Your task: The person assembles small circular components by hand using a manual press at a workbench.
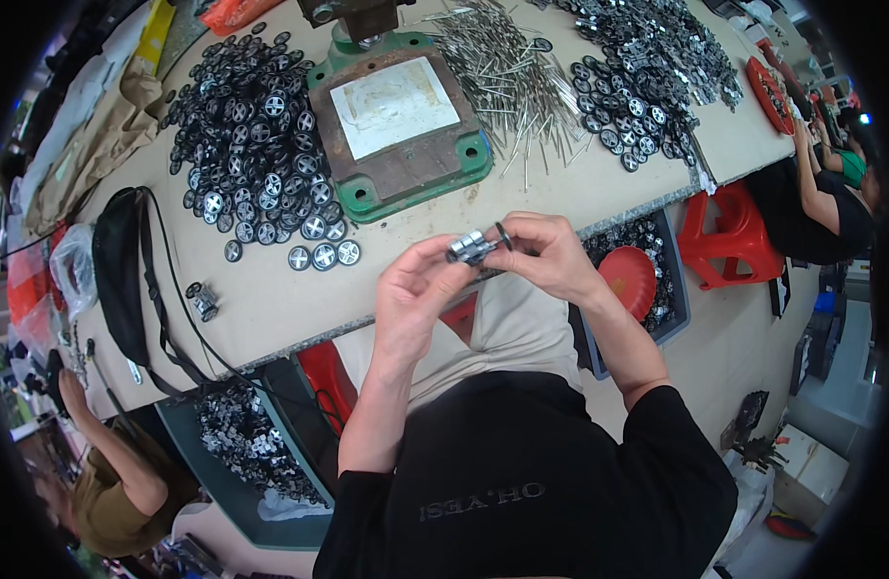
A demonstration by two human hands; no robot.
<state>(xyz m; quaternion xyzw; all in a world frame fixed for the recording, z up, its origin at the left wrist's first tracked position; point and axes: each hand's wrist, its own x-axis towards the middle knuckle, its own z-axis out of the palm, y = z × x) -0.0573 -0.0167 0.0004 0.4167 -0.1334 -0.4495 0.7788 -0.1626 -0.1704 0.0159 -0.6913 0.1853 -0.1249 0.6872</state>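
Note:
Just past the table's near edge, my left hand (pixel 410 294) pinches a small silver-and-black part (pixel 469 247) that looks like a toy chassis. My right hand (pixel 557 262) holds a small black wheel (pixel 503 235), seen nearly edge-on, against the right end of that part. Whether an axle joins the two is too small to tell. Beyond my left hand, a heap of black wheels with silver spokes (pixel 256 145) covers the table, three of them lying at its near edge. A similar small part with wheels (pixel 204 301) rests alone at the left.
A green press base (pixel 396 135) stands ahead, with thin metal rods (pixel 507 77) heaped beside it. More wheels (pixel 623 121) and small dark parts (pixel 656 43) lie right. Below are a green bin (pixel 314 540), a grey bin (pixel 680 261) with a red dish (pixel 628 283), and a red stool (pixel 729 241). Other people sit at both sides.

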